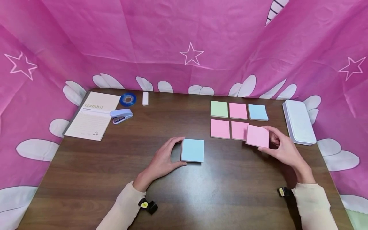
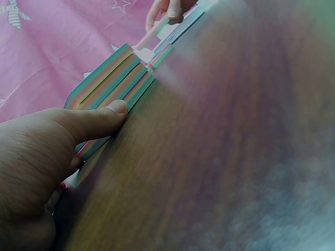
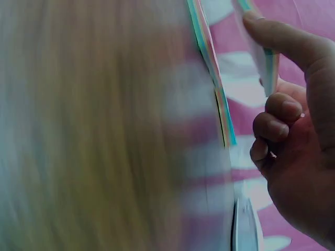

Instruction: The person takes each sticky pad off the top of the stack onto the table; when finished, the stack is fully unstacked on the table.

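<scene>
Watching the head view, I see my right hand [image 1: 284, 150] at the right of the frame pinching a pink sticky-note pad [image 1: 257, 136], thumb below and fingers [image 1: 272, 130] curled over its far edge. The pad is lifted and tilted, its left edge overlapping the lower middle pink pad [image 1: 238, 130] of the grid. That grid sits in the upper right of the frame: a green pad [image 1: 219, 109], a pink pad [image 1: 238, 111] and a blue pad [image 1: 257, 112] in the back row, then another pink pad [image 1: 220, 128] at lower left. The lower right slot, just under the blue pad, is the one the held pad hangs over; it lies slightly up and right of where the pad now sits, so the right hand is by far the nearer one.

My left hand [image 1: 162, 159] is near the frame's centre, fingers and thumb curled round the left edge of a blue sticky-note stack [image 1: 193, 150] lying flat on the table [image 1: 201, 191]. In the left wrist view the thumb [image 2: 99, 119] presses on the stack's striped side [image 2: 112, 78]. The right wrist view is blurred; I can only make out the fingers [image 3: 277, 112] bent behind the held pad's edge [image 3: 261, 57].

A white case [image 1: 299, 123] lies at the far right, well apart from the grid. In the upper left are a notebook [image 1: 93, 116], a stapler [image 1: 121, 115], a tape roll [image 1: 127, 99] and a white eraser [image 1: 145, 98].
</scene>
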Tool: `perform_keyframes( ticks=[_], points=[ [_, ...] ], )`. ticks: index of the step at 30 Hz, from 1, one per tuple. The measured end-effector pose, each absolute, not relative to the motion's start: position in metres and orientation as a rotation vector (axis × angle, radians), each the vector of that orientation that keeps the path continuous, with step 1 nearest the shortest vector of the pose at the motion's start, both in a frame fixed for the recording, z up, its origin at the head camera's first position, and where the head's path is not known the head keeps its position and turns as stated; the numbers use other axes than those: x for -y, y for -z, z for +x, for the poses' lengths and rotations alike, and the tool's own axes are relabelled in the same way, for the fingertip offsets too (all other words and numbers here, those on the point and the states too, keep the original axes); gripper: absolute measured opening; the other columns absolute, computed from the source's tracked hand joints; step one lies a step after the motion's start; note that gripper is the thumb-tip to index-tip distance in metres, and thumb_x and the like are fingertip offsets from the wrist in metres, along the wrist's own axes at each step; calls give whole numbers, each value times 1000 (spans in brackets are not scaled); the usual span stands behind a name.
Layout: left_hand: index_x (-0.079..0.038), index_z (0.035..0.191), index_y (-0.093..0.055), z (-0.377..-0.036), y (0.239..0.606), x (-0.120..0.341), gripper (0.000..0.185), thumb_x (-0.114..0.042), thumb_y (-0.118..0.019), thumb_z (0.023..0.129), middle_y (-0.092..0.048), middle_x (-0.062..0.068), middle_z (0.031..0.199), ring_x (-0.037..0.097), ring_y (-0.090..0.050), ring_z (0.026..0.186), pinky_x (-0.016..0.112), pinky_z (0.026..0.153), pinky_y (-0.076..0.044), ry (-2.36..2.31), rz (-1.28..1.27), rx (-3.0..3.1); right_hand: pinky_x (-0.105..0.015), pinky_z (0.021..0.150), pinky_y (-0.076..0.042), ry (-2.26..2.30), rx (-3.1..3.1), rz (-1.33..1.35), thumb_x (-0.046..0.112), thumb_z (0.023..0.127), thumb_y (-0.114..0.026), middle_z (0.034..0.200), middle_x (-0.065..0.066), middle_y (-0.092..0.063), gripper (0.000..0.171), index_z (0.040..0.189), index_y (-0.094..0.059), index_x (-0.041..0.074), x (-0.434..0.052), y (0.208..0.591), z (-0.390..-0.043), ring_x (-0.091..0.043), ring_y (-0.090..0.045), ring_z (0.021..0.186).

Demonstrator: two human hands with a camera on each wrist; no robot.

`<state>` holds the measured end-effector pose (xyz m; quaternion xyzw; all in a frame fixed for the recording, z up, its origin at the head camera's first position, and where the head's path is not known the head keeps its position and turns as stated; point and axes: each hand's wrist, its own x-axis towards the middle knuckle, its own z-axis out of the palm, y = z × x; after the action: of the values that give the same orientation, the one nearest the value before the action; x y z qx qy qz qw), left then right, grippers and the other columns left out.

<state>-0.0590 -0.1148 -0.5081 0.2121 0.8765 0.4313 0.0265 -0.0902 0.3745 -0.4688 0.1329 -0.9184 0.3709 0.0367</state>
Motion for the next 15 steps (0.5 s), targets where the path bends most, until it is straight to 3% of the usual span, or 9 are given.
perform_keyframes(
  ticks=[6,9,12,15],
  points=[
    [-19,165,-48,-59,507,115,99,-21,-102,83,-57,5,158,27,-58,142,58,114,-50,-1332,639,-2699,-28,66,-29,-989,2909,319,12,80,-101,83,-3,-42,79,148,-61,6,-393,470,-90,-11,-37,76],
    [-20,165,-48,-59,507,115,98,-21,-102,83,-57,5,158,27,-57,142,58,114,-50,-1331,636,-2699,-28,68,-32,-942,2944,295,16,80,-101,84,-11,-51,80,149,-61,4,-397,471,-91,-16,-44,78],
    [-20,165,-48,-59,507,115,98,-22,-102,83,-57,4,158,27,-57,143,58,114,-50,-1322,646,-2706,-32,78,-44,-909,3002,283,19,83,-99,107,-28,-68,84,154,-58,3,-400,471,-91,-31,-63,91],
    [-20,165,-48,-59,508,115,98,-22,-102,83,-58,4,158,26,-58,142,58,114,-50,-1320,655,-2711,-41,86,-48,-866,3044,288,22,86,-98,127,-33,-68,89,161,-53,4,-401,471,-93,-42,-66,103]
  ],
)
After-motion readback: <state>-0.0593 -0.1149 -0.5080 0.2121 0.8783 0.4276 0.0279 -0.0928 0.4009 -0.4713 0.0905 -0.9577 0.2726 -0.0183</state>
